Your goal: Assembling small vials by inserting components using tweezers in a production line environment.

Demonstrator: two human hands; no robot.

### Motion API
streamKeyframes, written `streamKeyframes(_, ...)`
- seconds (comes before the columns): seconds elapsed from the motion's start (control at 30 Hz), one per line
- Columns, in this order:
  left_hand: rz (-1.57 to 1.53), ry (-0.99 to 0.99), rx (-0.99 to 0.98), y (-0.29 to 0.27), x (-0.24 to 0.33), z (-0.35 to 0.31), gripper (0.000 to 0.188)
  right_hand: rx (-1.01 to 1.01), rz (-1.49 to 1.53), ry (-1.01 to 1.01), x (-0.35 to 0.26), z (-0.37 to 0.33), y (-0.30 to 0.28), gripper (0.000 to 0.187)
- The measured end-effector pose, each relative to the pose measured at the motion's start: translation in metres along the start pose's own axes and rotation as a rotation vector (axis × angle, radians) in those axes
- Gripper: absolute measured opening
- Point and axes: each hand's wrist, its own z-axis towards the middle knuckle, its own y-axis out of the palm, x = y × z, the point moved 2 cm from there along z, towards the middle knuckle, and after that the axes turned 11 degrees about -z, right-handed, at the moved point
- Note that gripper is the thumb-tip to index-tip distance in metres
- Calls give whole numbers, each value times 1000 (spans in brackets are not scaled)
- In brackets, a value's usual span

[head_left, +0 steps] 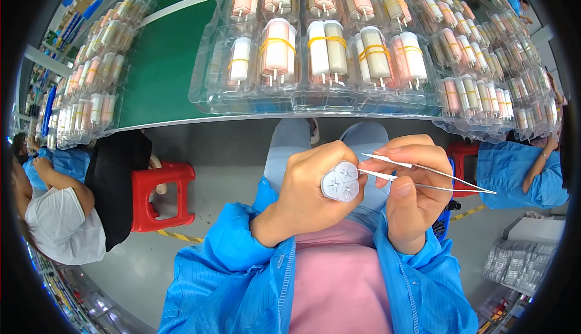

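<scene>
My left hand (311,182) is wrapped round a pale grey piece with a three-lobed end face (340,182), each lobe marked with small slits. That face points up toward me; the rest is hidden in my fist. Metal tweezers (471,185) with white tips are pinched in my right hand (417,191). Their tips are apart and point left, the lower one close beside my left fingers and the grey piece. Both hands are raised over my lap, in front of the table edge.
On the green table (160,61), a clear plastic tray (242,99) holds several white, pink and grey tubes bundled with yellow bands. Similar trays stand left and right. A red stool (163,198) and a seated person (60,219) are at left; another person in blue (514,173) is at right.
</scene>
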Motion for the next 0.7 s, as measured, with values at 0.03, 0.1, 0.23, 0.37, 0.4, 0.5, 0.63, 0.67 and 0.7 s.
streamKeyframes(0.03,1,6,-2,0,-1,0,22,3,-8,2,0,0,2,26)
streamKeyframes(0.1,-7,10,-9,0,-1,0,23,-12,-50,11,-1,-1,5,26)
streamKeyframes(0.23,-59,-27,-49,-3,1,0,26,-105,-239,-64,-5,4,6,25)
streamKeyframes(0.37,16,-13,-106,1,5,5,35,-22,-272,-85,6,6,0,24)
streamKeyframes(0.4,19,-18,-114,1,4,4,38,16,-244,-74,6,6,-2,24)
streamKeyframes(0.5,80,45,-121,1,-2,2,45,95,-144,-29,2,6,-6,22)
streamKeyframes(0.63,9,60,-59,4,-13,0,46,69,-96,3,5,0,-7,20)
streamKeyframes(0.67,-82,-8,-37,5,-15,-2,46,56,-96,15,3,-2,-6,19)
streamKeyframes(0.7,-60,10,-92,5,-15,-1,50,42,-96,28,2,-3,-5,18)
